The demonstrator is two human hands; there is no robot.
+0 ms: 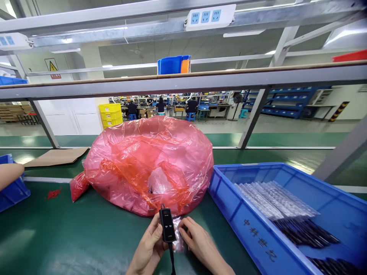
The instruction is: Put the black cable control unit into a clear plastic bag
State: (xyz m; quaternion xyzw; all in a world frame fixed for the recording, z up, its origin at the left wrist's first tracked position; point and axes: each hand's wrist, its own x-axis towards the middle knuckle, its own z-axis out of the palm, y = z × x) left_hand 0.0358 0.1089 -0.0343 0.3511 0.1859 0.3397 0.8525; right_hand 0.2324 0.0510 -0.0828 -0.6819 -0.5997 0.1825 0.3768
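Observation:
My left hand [149, 248] holds a small black inline controller [167, 225] with buttons, upright, its black cable running down out of the frame. My right hand [197, 240] pinches a small clear plastic sleeve [178, 233] right beside the controller. Both hands hover over the green table [71, 236], just in front of a large pink plastic bag [149, 164] with clear plastic packets showing through it.
A blue crate [237, 214] at right holds rows of bagged black items. Another blue bin [11, 191] sits at the left edge, with another person's arm [10, 173] over it. Flat cardboard [57, 156] lies behind. A metal frame with power sockets [209, 17] runs overhead.

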